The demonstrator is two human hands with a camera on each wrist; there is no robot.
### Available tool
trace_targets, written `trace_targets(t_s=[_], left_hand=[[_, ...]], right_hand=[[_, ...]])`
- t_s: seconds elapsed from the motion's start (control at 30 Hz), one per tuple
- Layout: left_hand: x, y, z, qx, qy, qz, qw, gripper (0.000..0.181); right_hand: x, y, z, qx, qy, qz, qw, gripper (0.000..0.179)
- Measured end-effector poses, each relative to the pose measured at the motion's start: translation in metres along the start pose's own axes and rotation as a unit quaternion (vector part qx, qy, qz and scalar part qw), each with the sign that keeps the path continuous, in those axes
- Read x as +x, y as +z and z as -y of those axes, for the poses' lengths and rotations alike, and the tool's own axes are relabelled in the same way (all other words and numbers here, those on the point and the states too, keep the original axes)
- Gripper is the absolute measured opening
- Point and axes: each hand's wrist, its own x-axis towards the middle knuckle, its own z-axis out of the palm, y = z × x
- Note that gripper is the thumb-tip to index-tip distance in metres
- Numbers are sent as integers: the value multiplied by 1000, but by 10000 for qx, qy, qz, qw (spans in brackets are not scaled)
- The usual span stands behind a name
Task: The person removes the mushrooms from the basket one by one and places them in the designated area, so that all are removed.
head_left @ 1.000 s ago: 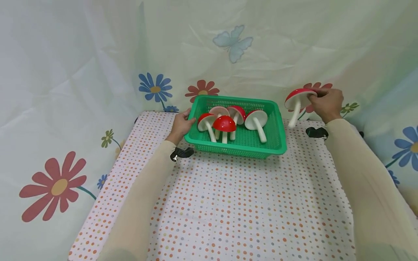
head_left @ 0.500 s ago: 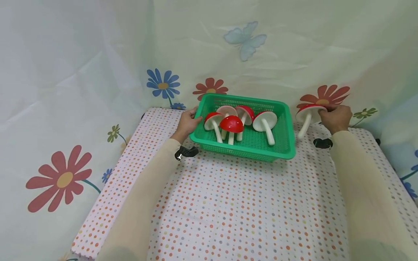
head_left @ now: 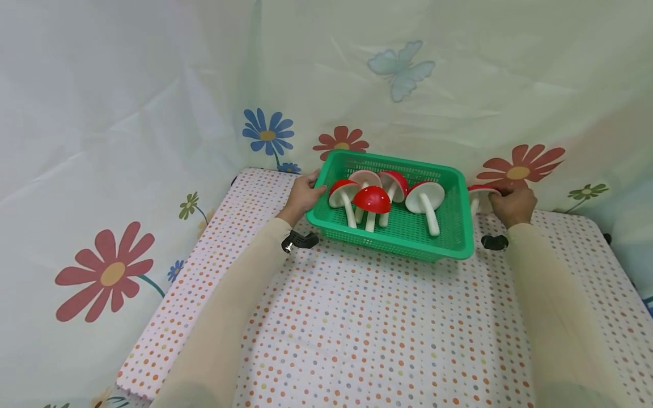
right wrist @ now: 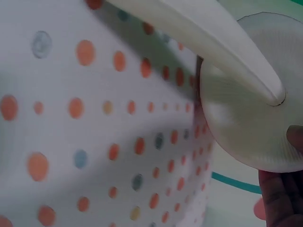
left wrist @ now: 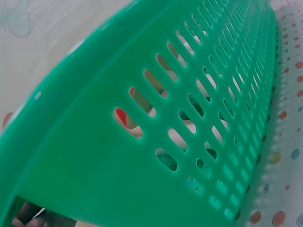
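Well forward, the right grip (head_left: 515, 205) pinches a mushroom (right wrist: 246, 106), thumb (right wrist: 296, 137) underneath.

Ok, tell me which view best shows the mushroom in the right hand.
The right wrist view: the mushroom appears close up, its ribbed cap underside and stem joint clear, though cropped. The head view shows it small in the right hand, stem partly behind the green basket. The left wrist view shows no identifiable part.

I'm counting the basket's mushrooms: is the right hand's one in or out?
Out: the right hand holds this mushroom beyond the right end of the green basket, over the dotted cloth.
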Motion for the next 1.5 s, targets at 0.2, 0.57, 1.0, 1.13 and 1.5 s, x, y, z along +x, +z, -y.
trace_targets(t_s=[0.2, 0.57, 1.0, 1.13, 1.5], left_hand=[[1, 2, 0, 78, 16, -47, 10000, 59], [1, 0, 0, 117, 2, -54, 9999, 59], [-2, 0, -4, 39, -9, -78, 10000, 59], [-1, -1, -5, 21, -9, -94, 10000, 59], [-3, 0, -3, -226, 17, -63, 9997, 59]], right_hand=[[52, 51, -78, -343, -141, -360, 9987, 52], [-9, -2, 9, 353, 321, 375, 9982, 46], [-11, -42, 27, 374, -129, 565, 9976, 51], [-10, -59, 46, 347, -383, 571, 9970, 52], [-24, -50, 125, 495, -1659, 2133, 9615, 48]])
